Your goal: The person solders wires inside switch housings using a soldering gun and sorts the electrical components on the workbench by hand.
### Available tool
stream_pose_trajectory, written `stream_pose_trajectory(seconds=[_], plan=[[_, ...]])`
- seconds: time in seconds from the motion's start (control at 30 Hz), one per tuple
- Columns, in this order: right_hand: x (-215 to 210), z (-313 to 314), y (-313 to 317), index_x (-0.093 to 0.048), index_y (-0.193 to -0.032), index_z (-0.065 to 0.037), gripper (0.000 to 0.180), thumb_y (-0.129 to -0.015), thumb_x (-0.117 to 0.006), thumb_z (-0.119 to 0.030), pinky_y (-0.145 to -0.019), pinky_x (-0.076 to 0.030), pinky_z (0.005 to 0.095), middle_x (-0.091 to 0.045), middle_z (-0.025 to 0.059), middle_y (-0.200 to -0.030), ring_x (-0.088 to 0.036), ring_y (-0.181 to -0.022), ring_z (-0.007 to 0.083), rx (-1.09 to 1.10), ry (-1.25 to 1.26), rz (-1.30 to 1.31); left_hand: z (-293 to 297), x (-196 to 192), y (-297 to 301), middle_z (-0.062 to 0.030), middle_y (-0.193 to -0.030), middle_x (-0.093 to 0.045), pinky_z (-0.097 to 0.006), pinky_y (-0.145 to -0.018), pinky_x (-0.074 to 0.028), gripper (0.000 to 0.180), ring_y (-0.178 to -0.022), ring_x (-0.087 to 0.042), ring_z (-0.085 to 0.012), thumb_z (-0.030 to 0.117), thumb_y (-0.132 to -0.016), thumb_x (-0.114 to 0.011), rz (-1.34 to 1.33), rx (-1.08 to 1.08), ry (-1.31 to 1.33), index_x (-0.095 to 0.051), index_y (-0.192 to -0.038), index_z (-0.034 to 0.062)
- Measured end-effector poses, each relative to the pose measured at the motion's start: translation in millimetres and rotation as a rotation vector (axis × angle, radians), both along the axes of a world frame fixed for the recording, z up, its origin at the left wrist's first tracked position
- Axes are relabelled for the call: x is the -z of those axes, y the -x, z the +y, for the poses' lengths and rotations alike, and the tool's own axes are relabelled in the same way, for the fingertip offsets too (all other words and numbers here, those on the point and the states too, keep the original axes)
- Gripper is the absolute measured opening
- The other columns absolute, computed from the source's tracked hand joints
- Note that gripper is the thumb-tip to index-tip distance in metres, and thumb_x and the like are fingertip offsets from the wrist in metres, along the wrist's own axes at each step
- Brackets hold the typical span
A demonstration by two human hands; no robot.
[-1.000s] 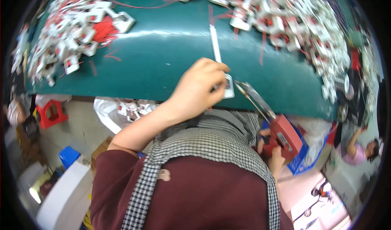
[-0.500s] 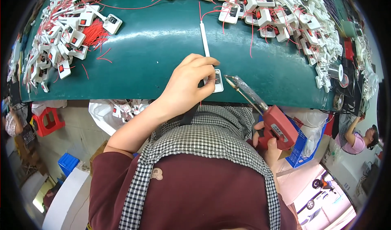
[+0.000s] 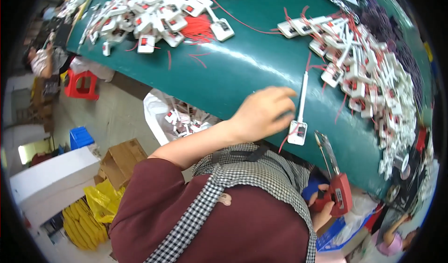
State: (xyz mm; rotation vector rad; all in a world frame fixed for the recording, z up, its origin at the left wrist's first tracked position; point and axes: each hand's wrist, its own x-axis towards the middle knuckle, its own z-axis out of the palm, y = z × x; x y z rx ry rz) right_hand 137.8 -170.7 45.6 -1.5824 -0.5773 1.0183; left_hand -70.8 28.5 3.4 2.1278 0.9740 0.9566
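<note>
Just left of a white plastic housing (image 3: pixel 293 138), my left hand (image 3: pixel 262 114) hovers over the table. Its fingers are apart, somewhat blurred, and hold nothing. The housing lies on the green table near its edge, with a dark part in its square end, a long white stem pointing away from me and red wires at both ends. My right hand (image 3: pixel 323 209) is wrapped round the handle of a red soldering gun (image 3: pixel 339 193). The gun's long metal tip points up and away, to the right of the housing, without touching it.
Heaps of similar white housings (image 3: pixel 359 76) with red wires cover the table's right side and far left (image 3: pixel 154 11). Loose red wires (image 3: pixel 198 27) lie by the left heap. Below the edge hangs a white bag (image 3: pixel 158 118) of parts; a blue crate (image 3: pixel 343 235) stands at lower right.
My left hand has let go of the housing and lifted away to its left. The housing stays on the table. The view has turned and shifted; my right hand still grips the soldering gun.
</note>
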Motion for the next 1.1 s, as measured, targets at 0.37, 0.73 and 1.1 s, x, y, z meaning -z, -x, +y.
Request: stream_pose_trajectory(seconds=[0.37,0.73,1.1], plan=[[9.0,22.8,-4.3,-0.043,-0.107,0.007,0.062,-0.081,-0.055,-0.049,-0.043,-0.038,0.0257,-0.052,0.0122,-0.094,-0.048,-0.054,0.0137,-0.01,-0.084,0.047,78.8,-2.4,141.5,-0.0081,-0.082,-0.057,-0.037,-0.072,-0.041,0.011,-0.082,-0.051,-0.0277,0.009,-0.071,-0.063,0.411,-0.5,-0.227,-0.061,-0.08,0.0041],[13.1,5.6,-21.4,-0.047,-0.12,-0.009,0.034,-0.087,-0.052,-0.016,-0.044,-0.042,0.0251,-0.059,0.0141,-0.094,-0.052,-0.052,0.0148,-0.064,-0.194,0.156,68.2,-8.7,123.6,-0.0117,-0.076,-0.052,-0.037,-0.068,-0.039,0.012,-0.075,-0.049,-0.0288,0.001,-0.069,-0.063,0.242,-0.465,-0.047,-0.055,-0.078,0.0032],[-89.1,39.3,-30.6,-0.047,-0.121,0.004,0.055,-0.071,-0.07,-0.003,-0.08,-0.045,0.0268,-0.061,0.009,-0.105,-0.059,-0.087,0.0141,-0.36,-0.467,-0.507,48.5,-24.7,70.6,-0.0102,-0.068,-0.054,-0.032,-0.063,-0.041,0.007,-0.068,-0.052,-0.0231,-0.002,-0.068,-0.062,0.021,-0.209,-0.024,-0.057,-0.071,-0.0009]])
